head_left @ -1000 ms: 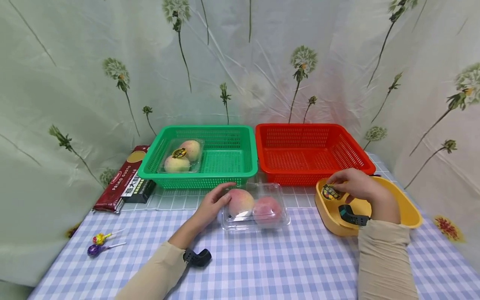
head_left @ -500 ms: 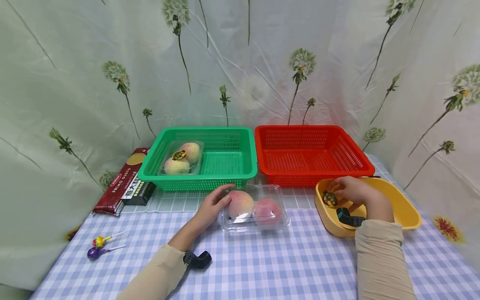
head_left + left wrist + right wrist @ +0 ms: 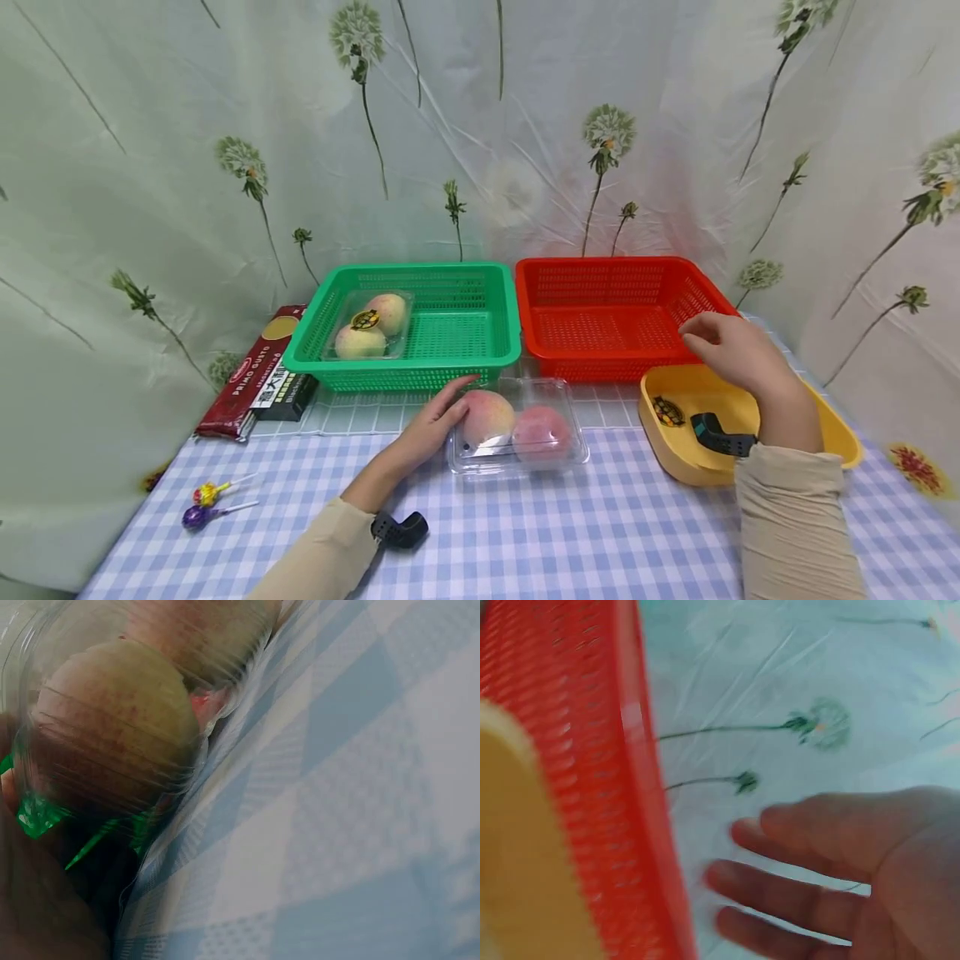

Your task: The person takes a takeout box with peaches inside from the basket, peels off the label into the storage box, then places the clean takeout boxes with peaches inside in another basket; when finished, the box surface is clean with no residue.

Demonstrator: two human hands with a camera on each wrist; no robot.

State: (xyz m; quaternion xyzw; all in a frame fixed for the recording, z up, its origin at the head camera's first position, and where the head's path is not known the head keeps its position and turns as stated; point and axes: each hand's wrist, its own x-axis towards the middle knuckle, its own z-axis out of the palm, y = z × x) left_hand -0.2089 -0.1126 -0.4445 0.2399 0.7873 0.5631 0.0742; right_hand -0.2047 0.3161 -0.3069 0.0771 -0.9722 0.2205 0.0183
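On the checked table (image 3: pixel 525 533), the left hand (image 3: pixel 427 429) rests relaxed fingers against the clear peach box (image 3: pixel 519 425), no grip closed. To its right, the right hand (image 3: pixel 731 350) hovers released, holding nothing, above the yellow bowl (image 3: pixel 832 429) and its sticker (image 3: pixel 666 411).

1. The dark red packet (image 3: pixel 251 375), lying well to the left of the left hand (image 3: pixel 431 427), carries white lettering that reads roughly "PRIMO GUSTO".
2. The round stickers and the black box beside the packet show print too small to read.
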